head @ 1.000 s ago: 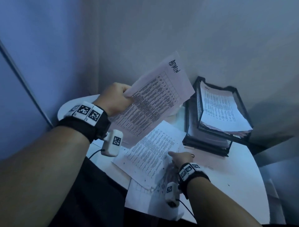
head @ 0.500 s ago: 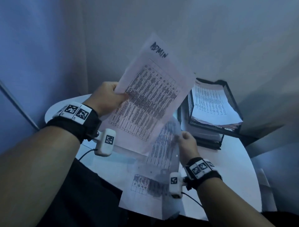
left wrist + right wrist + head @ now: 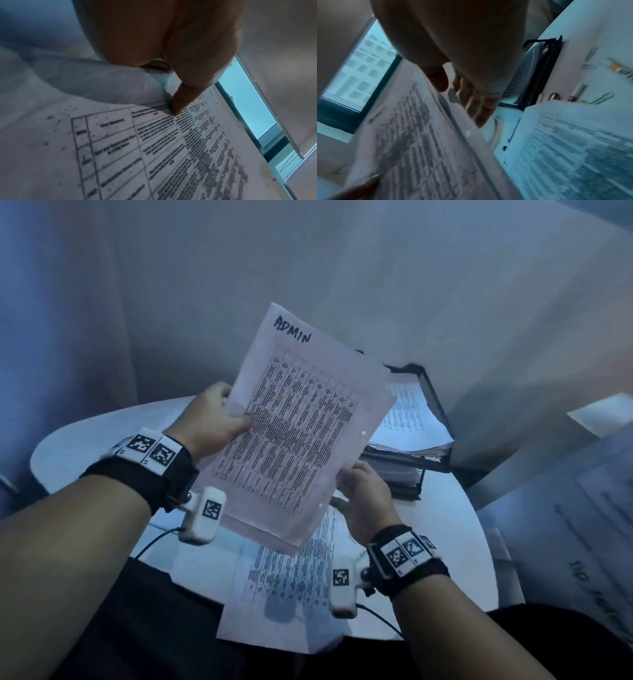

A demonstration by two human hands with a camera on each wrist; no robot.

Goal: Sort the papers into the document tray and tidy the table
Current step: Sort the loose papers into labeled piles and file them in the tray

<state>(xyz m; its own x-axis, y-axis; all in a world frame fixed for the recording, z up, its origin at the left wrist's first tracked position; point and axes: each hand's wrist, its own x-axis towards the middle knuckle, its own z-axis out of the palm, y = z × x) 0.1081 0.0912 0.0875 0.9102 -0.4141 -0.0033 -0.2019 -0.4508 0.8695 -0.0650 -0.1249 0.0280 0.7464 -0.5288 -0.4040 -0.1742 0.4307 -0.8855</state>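
My left hand (image 3: 215,419) grips the left edge of a few printed sheets (image 3: 301,422), the top one marked ADMIN, raised above the round white table (image 3: 445,542). In the left wrist view the thumb (image 3: 180,105) presses on the printed table of the top sheet (image 3: 171,148). My right hand (image 3: 363,494) is at the sheets' lower right edge, its fingers (image 3: 477,108) straight against them and the thumb apart. Another printed sheet (image 3: 291,583) lies on the table under my hands. The black mesh document tray (image 3: 442,412), with papers in its tiers, stands behind at the right.
Paper clips (image 3: 590,52) and small pen-like items (image 3: 576,90) lie on the table beside the tray (image 3: 544,75). A large printed sheet (image 3: 582,525) hangs at the far right. Walls close in behind the table, and a window (image 3: 361,75) shows.
My left hand turned the ADMIN sheets upright and toward the middle. My right hand lifted a sheet off the table and brought it up to the stack's right edge.
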